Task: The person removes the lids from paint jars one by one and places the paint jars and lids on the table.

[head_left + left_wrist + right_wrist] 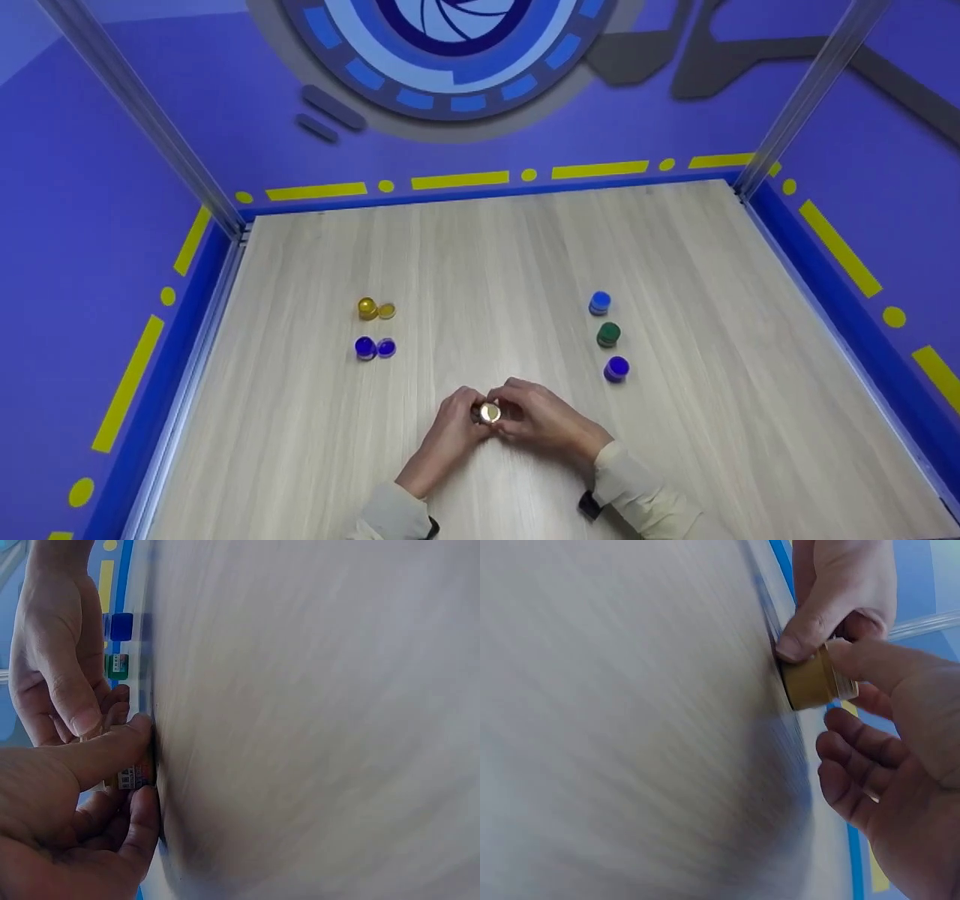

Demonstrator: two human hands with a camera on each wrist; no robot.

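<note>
A small jar of gold paint (490, 413) stands upright on the table near its front, between my two hands. My left hand (455, 424) grips the jar's body low down, thumb on one side and fingers on the other. From the right, my right hand (551, 421) pinches the clear ridged lid (845, 684) at the top. The gold body (806, 684) shows below the lid in the right wrist view. In the left wrist view a printed label (132, 777) is visible between the left fingers. Part of the lid is hidden by fingers.
To the left, an open gold jar (367, 308) and an open dark blue jar (364, 348) each have a lid beside them. A light blue jar (599, 303), a green jar (608, 334) and a dark blue jar (616, 369) form a row on the right. Walls enclose the table.
</note>
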